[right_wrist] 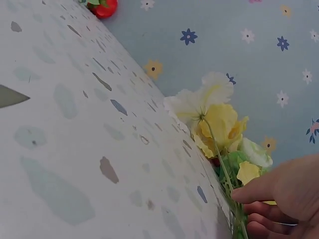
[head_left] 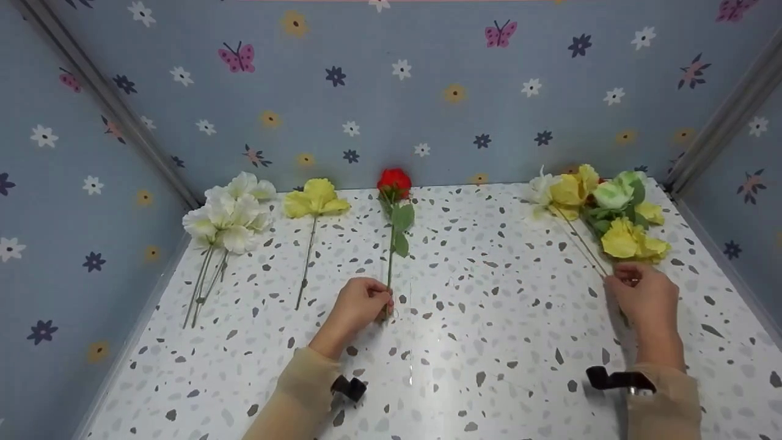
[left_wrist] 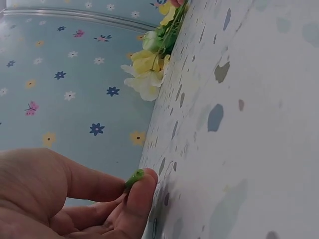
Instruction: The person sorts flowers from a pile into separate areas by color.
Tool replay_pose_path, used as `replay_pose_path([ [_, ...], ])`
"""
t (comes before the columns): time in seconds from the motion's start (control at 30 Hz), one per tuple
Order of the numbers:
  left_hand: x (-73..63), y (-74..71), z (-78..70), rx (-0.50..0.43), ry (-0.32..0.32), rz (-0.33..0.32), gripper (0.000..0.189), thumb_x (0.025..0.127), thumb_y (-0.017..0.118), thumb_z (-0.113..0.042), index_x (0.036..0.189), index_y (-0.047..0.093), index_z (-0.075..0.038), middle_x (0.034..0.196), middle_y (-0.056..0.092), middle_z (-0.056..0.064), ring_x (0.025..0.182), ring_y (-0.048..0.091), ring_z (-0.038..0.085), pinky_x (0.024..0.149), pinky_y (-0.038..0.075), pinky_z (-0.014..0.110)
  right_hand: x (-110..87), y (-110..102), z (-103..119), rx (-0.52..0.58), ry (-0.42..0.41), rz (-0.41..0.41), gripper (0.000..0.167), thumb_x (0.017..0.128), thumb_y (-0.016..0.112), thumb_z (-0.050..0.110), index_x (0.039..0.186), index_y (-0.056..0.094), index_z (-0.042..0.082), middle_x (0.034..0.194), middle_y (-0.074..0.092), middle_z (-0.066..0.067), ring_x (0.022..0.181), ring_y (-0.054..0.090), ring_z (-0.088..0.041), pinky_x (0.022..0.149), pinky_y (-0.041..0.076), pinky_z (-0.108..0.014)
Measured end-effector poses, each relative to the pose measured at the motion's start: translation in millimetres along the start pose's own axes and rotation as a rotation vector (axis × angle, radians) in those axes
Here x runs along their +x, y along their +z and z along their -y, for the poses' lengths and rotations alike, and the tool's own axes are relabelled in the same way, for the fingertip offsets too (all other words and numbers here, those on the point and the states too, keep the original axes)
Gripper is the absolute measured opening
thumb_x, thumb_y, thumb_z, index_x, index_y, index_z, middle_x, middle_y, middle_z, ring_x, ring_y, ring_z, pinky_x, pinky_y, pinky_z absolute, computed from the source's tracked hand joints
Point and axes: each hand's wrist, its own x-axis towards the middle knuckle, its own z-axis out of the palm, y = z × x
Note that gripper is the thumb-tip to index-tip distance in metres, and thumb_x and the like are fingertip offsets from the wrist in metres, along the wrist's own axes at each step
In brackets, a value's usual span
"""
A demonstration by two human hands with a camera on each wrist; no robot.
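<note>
My left hand [head_left: 361, 300] pinches the lower stem of a red rose [head_left: 394, 182], which lies upright in the middle of the table, its bloom by the back wall. The cut green stem end [left_wrist: 134, 178] pokes out between thumb and finger in the left wrist view. At the right, my right hand [head_left: 649, 296] is at the stems of a mixed bunch. Its thumb and fingers close on a thin stem [right_wrist: 225, 172] that runs up to a white flower [right_wrist: 199, 102]. The bunch also has yellow flowers [head_left: 632, 239] and a pale green rose [head_left: 616, 192].
Several white flowers [head_left: 229, 214] lie at the far left of the speckled table [head_left: 476, 293]. One yellow flower [head_left: 316, 198] lies between them and the red rose. A flower-patterned wall [head_left: 397, 104] stands along the back, with more panels at both sides.
</note>
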Motion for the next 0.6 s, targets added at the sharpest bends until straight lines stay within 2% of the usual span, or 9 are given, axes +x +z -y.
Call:
replay_pose_path([
  [0.1, 0.3, -1.0, 1.0, 0.045, -0.005, -0.008, 0.015, 0.105, 0.063, -0.003, 0.107, 0.076, 0.005, 0.083, 0.075, 0.011, 0.07, 0.068, 0.017, 0.065, 0.056, 0.026, 0.3, -2, -1, 0.006, 0.045, -0.009, 0.045, 0.105, 0.07, 0.022, 0.142, 0.066, -0.003, 0.133, 0.069, -0.023, 0.112, 0.062, -0.03, 0.079, 0.05, -0.028],
  [0.3, 1.5, -2.7, 2.8, 0.192, 0.024, -0.041, 0.016, 0.102, 0.066, -0.01, 0.104, 0.079, 0.0, 0.076, 0.073, 0.006, 0.062, 0.062, 0.016, 0.058, 0.048, 0.027, -1.0, -9, -7, 0.01, 0.123, -0.044, 0.045, 0.107, 0.069, 0.028, 0.14, 0.067, -0.002, 0.131, 0.07, -0.02, 0.107, 0.065, -0.025, 0.07, 0.05, -0.02],
  [0.37, 1.7, -3.1, 2.8, 0.218, 0.034, -0.051, 0.014, 0.1, 0.068, -0.01, 0.103, 0.079, -0.001, 0.077, 0.073, 0.005, 0.062, 0.062, 0.015, 0.058, 0.048, 0.026, -1.7, -11, -9, 0.004, 0.144, -0.067, 0.045, 0.107, 0.068, 0.029, 0.14, 0.067, -0.002, 0.132, 0.07, -0.021, 0.106, 0.066, -0.026, 0.069, 0.05, -0.02],
  [0.43, 1.5, -3.4, 2.4, 0.234, 0.044, -0.063, 0.012, 0.098, 0.07, -0.009, 0.101, 0.078, -0.001, 0.078, 0.073, 0.004, 0.062, 0.061, 0.014, 0.058, 0.049, 0.026, -2.0, -13, -12, -0.012, 0.164, -0.087, 0.045, 0.107, 0.067, 0.029, 0.14, 0.066, -0.003, 0.132, 0.069, -0.023, 0.107, 0.067, -0.031, 0.071, 0.052, -0.026],
  [0.5, 1.2, -3.9, 2.2, 0.248, 0.055, -0.074, 0.01, 0.097, 0.072, -0.009, 0.099, 0.078, -0.001, 0.08, 0.073, 0.004, 0.062, 0.062, 0.014, 0.058, 0.05, 0.026, -2.3, -16, -14, -0.024, 0.19, -0.09, 0.047, 0.107, 0.066, 0.031, 0.14, 0.065, -0.003, 0.133, 0.068, -0.026, 0.111, 0.066, -0.037, 0.079, 0.053, -0.036],
  [0.6, 0.2, -4.5, 2.0, 0.281, 0.063, -0.089, 0.008, 0.097, 0.074, -0.008, 0.097, 0.078, -0.002, 0.081, 0.072, 0.004, 0.063, 0.062, 0.015, 0.059, 0.051, 0.027, -2.6, -21, -19, -0.033, 0.217, -0.056, 0.051, 0.107, 0.065, 0.035, 0.14, 0.064, -0.005, 0.133, 0.067, -0.029, 0.117, 0.062, -0.044, 0.091, 0.052, -0.05],
])
